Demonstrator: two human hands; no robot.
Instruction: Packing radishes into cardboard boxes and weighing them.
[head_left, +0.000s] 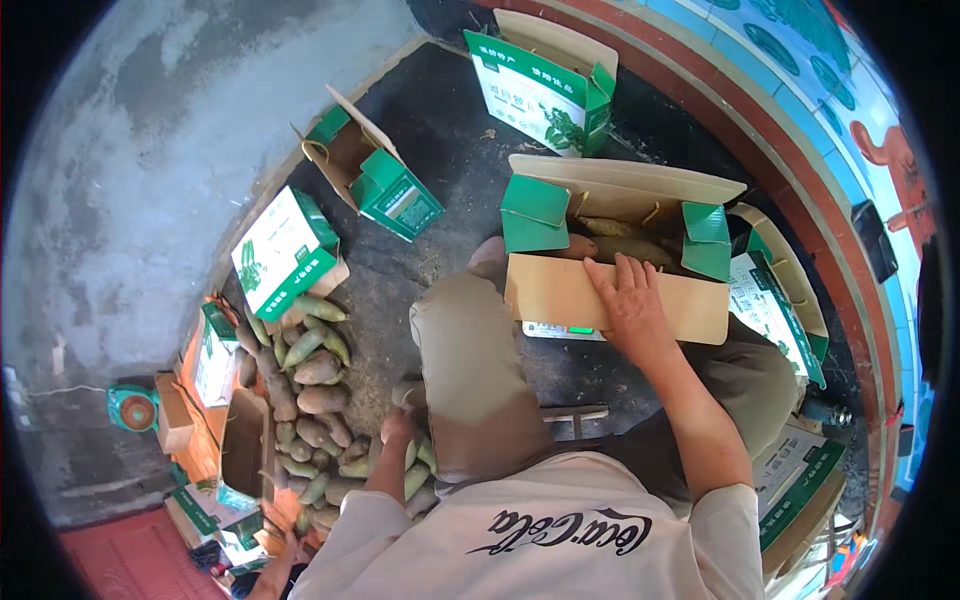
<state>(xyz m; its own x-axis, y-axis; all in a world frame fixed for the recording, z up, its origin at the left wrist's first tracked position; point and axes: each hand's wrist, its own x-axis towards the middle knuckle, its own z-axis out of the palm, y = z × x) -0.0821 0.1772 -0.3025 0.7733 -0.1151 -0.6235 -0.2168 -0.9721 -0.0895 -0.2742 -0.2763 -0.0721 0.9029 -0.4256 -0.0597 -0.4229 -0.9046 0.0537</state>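
Observation:
My right hand (632,305) lies with fingers apart on the brown front flap (560,295) of a green and white carton (535,215). Inside that carton are several long radishes (630,248), partly hidden by the flap and my hand. On the left, my left hand (397,426) reaches down beside my leg, its fingers closed round a brownish radish (408,391). Around and below it spreads a heap of soil-dusted green and brown radishes (322,400). My sleeve and forearm cover part of the heap.
Open cartons stand at the far left (400,195), far back (530,95) and right (770,300). Another carton (290,250) leans over the heap's far end. Another person's arm (272,575) shows at the lower left, beside cartons. A turquoise round device (133,411) stands near the grey wall.

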